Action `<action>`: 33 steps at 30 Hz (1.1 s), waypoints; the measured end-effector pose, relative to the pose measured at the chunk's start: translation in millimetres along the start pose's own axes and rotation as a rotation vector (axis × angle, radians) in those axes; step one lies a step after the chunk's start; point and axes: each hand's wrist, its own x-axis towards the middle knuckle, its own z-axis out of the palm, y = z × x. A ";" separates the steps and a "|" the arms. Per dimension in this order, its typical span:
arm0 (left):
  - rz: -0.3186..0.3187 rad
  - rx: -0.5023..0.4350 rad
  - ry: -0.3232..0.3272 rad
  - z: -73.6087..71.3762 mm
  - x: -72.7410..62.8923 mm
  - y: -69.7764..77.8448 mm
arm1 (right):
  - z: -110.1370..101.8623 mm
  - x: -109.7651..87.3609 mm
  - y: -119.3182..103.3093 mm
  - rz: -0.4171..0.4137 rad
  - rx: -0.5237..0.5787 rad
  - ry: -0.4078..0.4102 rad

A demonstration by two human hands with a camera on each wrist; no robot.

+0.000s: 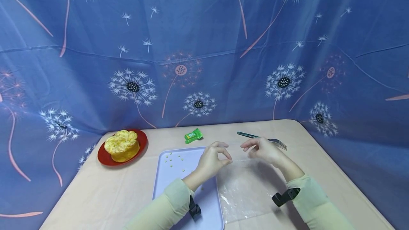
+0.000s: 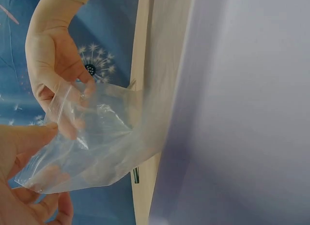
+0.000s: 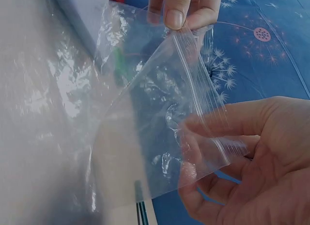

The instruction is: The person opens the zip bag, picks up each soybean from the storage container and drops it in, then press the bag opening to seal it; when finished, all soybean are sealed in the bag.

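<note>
A clear zip-seal plastic bag (image 1: 243, 196) hangs between both hands over the table, just right of the lavender tray (image 1: 188, 152). My left hand (image 1: 212, 159) pinches the bag near one end of its zip strip, thumb against fingers, as the right wrist view shows. At the other end of the strip, my right hand (image 3: 261, 162) holds the bag with its thumb and bent fingers. Through the film of the bag (image 3: 155, 104), some right fingertips show blurred. Several small yellow-green pellets (image 1: 170, 166) lie scattered on the tray. The bag looks empty.
Back left, a red plate (image 1: 101, 158) bears a yellow bread-like cake (image 1: 123, 146). A small green wrapped packet (image 1: 193, 136) lies behind the tray. Beyond the right hand is a fork (image 1: 278, 142) with a dark green handle. A blue dandelion-print curtain (image 1: 217, 81) encloses the table.
</note>
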 end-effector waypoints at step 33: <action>-0.424 0.137 -0.022 -104.5 -15.7 -126.4 | 12.5 -4.7 14.4 -0.057 0.048 0.092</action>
